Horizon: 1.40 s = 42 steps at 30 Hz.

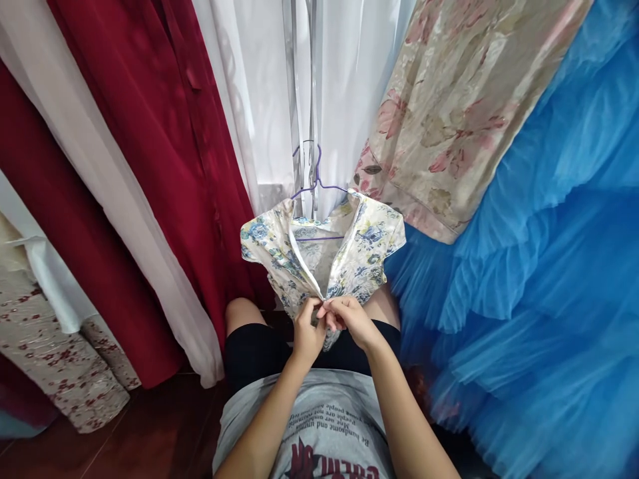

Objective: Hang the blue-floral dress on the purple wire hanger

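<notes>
A short-sleeved floral dress (372, 233) in cream, blue and yellow hangs on a purple hanger (318, 169), its lower part lying over my lap. Its zipper (308, 269) is undone in a V from the neck down to my fingers. My left hand (308, 329) is closed on the fabric at the left of the V's bottom. Beside it, touching, my right hand (347, 316) pinches at the zipper's meeting point, where the pull itself is too small to make out. The dress below my hands is partly hidden by them.
Dark red gowns (150, 133) and a pale pink cloth (114, 173) hang at the left. White drapes (344, 80) with grey ribbons are behind the hanger. A pink-flowered beige garment (449, 126) and blue layered tulle (549, 279) crowd the right. Dark tiled floor (154, 426) shows below left.
</notes>
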Available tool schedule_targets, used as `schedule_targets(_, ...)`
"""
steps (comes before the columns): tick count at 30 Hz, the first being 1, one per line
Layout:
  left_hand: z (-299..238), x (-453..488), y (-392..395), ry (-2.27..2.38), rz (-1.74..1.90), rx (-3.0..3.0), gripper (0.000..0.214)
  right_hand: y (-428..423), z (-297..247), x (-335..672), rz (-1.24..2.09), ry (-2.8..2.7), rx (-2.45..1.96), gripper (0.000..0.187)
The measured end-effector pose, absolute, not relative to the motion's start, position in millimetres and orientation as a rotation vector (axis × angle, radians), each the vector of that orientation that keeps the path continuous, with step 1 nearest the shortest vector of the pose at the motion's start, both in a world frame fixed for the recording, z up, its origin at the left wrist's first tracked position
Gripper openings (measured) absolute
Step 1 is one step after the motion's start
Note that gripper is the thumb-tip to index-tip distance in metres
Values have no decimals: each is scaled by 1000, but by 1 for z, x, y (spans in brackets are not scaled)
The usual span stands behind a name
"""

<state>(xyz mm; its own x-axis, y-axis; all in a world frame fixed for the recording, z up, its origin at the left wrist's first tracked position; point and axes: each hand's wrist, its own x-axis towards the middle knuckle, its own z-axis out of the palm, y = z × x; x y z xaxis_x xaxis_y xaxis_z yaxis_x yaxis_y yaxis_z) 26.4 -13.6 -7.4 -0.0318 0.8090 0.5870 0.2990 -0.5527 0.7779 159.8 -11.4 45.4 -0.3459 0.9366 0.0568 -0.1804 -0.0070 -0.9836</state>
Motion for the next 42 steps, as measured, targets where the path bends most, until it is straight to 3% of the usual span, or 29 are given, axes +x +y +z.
schedule_targets(4,-7,23,-18,1177,1564,1954,12,3,72,173,1497,-1189,-813,28)
schedule_targets(11,-5,10,-18,1218,1469,2033,13,68,195,161,1337,-1190,-650,16)
schedule_targets(14,-19,0,-14,1206,1440,2020,13,78,218,153,1380,-1135,-616,13)
schedule_targets(19,-6,-12,5,1165,1510,1939,9,64,200,145,1298,-1201,-556,19)
schedule_targets(25,134,-8,38,960,1908,2063,34,44,194,144,1110,-1340,-621,22)
schedule_targets(30,200,4,55,932,1770,2528,18,52,193,146,897,-1437,-652,24)
schedule_targets(33,210,3,58,978,1942,2537,17,64,171,142,811,-1427,-834,23)
schedule_targets(38,212,-47,88,1057,2308,1901,16,62,119,135,923,-1400,-890,28)
schedule_targets(42,175,-98,124,803,2294,900,13,42,98,129,1163,-1282,-779,28)
